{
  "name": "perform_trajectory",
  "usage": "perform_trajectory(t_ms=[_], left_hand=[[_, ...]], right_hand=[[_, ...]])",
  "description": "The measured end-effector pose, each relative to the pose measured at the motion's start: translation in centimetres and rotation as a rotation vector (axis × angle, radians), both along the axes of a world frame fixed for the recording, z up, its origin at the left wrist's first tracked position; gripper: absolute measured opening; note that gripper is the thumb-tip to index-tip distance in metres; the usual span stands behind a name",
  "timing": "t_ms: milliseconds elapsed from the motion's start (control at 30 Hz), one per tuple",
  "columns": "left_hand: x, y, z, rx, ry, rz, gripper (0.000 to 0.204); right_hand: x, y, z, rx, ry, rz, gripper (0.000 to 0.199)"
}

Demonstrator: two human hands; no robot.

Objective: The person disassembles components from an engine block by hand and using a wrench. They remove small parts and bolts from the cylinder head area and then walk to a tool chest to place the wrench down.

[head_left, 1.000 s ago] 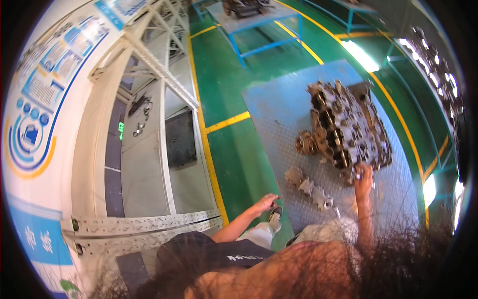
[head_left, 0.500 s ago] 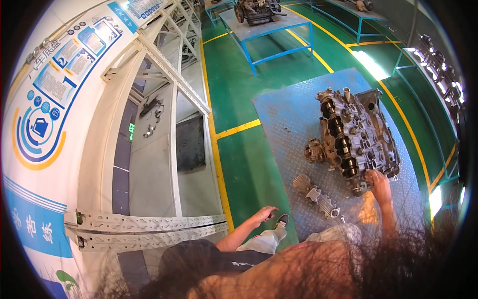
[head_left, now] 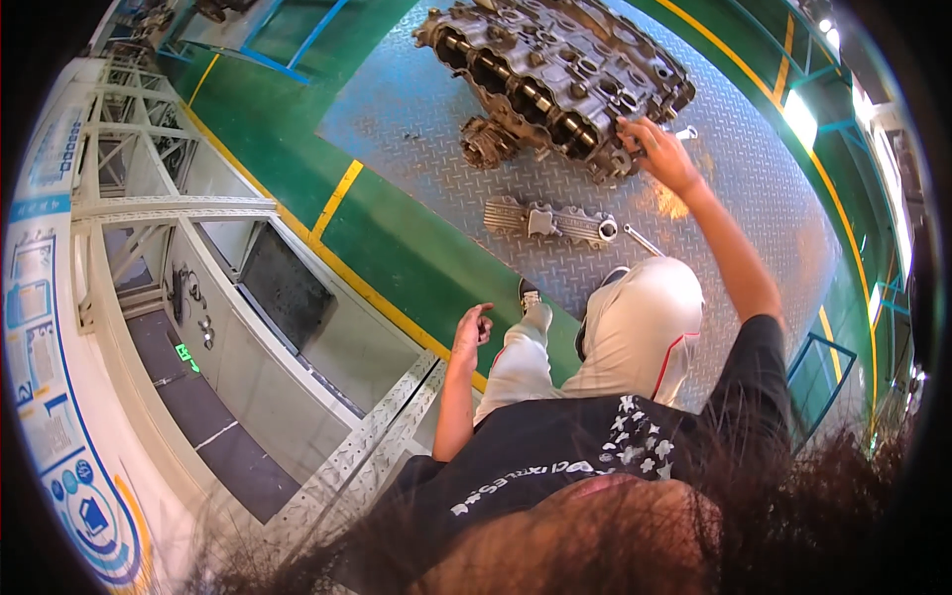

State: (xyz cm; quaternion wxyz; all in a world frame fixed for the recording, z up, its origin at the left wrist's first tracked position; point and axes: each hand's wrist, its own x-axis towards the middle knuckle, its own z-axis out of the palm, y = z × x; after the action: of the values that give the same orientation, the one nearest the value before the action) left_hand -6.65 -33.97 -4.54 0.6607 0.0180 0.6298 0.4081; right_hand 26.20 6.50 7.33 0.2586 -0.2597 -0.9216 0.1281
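Note:
A large grey engine cylinder head (head_left: 555, 69) lies on a blue-grey checker-plate floor panel (head_left: 416, 109). My right hand (head_left: 659, 154) reaches forward and rests on its near right corner, fingers spread on the metal; whether it grips anything there is hidden. My left hand (head_left: 472, 329) hangs beside my left knee, fingers loosely curled with nothing in them. A ribbed metal cover piece (head_left: 550, 220) lies on the plate in front of my feet, and a wrench (head_left: 643, 240) lies just right of it.
Green floor with yellow lines (head_left: 342, 188) borders the plate on the left. A white steel frame structure (head_left: 178, 213) with a dark panel (head_left: 283, 288) stands at my left. A blue-framed stand (head_left: 288, 40) is at the back left, blue railings at the right.
The view has swung so the cylinder head now lies straight ahead. My right hand went from the floor by the small parts up onto the head's corner. My left hand stayed by my knee.

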Motion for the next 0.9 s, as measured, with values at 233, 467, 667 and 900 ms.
perform_trajectory(t_ms=[233,467,667,900], left_hand=[[1.0,-1.4,-1.9,-0.008,-0.068,0.036,0.036],[1.0,-1.0,-2.0,0.000,-0.078,0.047,0.036],[0.1,-1.7,-2.2,-0.006,-0.091,0.093,0.035],[0.4,0.8,-4.3,0.022,-0.261,0.115,0.035]], right_hand=[[0.3,-1.1,-1.4,-0.163,0.249,-0.131,0.057],[-2.0,-2.6,-3.5,0.015,0.444,-0.180,0.061],[0.2,0.4,0.0,-0.197,0.042,0.038,0.068],[-0.5,-2.1,-1.3,-0.303,0.218,-0.312,0.042]])
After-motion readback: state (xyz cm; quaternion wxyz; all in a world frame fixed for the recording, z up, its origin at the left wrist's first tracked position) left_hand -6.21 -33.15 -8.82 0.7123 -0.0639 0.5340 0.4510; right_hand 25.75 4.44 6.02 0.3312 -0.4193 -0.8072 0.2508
